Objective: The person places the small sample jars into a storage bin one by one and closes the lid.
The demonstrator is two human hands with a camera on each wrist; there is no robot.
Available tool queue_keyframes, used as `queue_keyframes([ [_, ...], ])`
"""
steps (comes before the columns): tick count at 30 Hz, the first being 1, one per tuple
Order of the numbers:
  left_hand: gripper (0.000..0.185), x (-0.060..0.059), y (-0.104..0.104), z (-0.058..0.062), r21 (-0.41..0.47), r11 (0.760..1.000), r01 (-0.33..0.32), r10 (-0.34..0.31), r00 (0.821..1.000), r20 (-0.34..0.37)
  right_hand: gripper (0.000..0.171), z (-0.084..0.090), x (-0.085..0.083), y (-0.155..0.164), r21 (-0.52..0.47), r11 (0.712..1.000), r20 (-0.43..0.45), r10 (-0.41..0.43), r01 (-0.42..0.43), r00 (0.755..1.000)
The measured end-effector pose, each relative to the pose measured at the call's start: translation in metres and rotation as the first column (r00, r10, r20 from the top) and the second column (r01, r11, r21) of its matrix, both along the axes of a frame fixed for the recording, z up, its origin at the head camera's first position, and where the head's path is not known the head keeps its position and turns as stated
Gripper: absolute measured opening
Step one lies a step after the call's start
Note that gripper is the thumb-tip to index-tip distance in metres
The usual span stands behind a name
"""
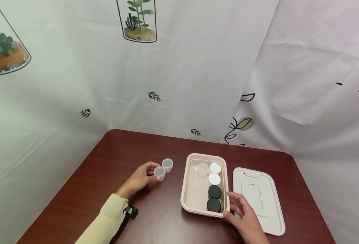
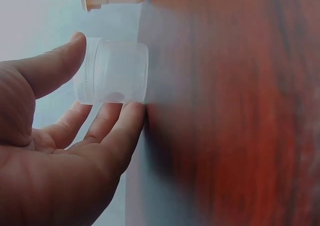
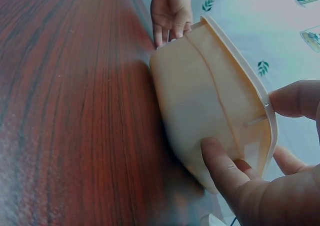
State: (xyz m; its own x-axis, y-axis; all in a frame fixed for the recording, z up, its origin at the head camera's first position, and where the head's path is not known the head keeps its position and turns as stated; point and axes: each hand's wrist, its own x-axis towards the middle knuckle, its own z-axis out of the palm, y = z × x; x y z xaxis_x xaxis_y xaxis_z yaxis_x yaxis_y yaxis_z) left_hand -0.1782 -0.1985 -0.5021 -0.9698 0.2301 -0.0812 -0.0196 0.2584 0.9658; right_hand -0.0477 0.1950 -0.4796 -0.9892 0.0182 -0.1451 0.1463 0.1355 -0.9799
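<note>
My left hand (image 1: 139,177) holds a small clear plastic jar (image 1: 159,173) with a screw lid, thumb on one side and fingers on the other. In the left wrist view this jar (image 2: 120,71) stands on the table between thumb and fingers. A second clear jar (image 1: 167,164) stands just behind it. My right hand (image 1: 243,215) holds the near right corner of a pale pink plastic box (image 1: 184,189), fingertips on its rim and wall. Inside the box are a clear jar (image 1: 202,170), two white-lidded jars (image 1: 214,179) and two black-lidded jars (image 1: 214,192), the coloured ones lined up along the right side.
The box's white lid (image 1: 260,200) lies flat on the table to the right of the box. A dark red wooden table (image 1: 155,220) bears everything. Behind it hangs a white cloth (image 1: 197,84) with printed plants.
</note>
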Motion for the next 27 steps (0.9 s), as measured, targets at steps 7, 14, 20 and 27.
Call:
queue_keyframes([
  [7, 0.049, -0.002, 0.000, 0.001, 0.001, 1.000, -0.002, 0.002, 1.000, 0.018, 0.062, -0.001, 0.000, 0.001, -0.003, 1.000, 0.002, 0.003, -0.003, 1.000],
  [14, 0.047, -0.002, 0.003, 0.015, 0.033, 0.999, -0.001, 0.001, 1.000, 0.014, 0.062, -0.001, -0.001, 0.002, 0.000, 1.000, -0.010, 0.004, -0.004, 1.000],
  [20, 0.046, -0.004, 0.006, 0.031, 0.024, 1.000, 0.013, -0.013, 1.000, -0.006, 0.061, -0.002, -0.001, 0.001, 0.001, 1.000, -0.022, 0.004, -0.004, 1.000],
  [27, 0.045, -0.005, 0.022, 0.053, 0.002, 0.997, 0.074, -0.074, 0.997, -0.023, 0.061, -0.003, -0.001, 0.001, -0.001, 1.000, -0.028, 0.007, -0.007, 1.000],
])
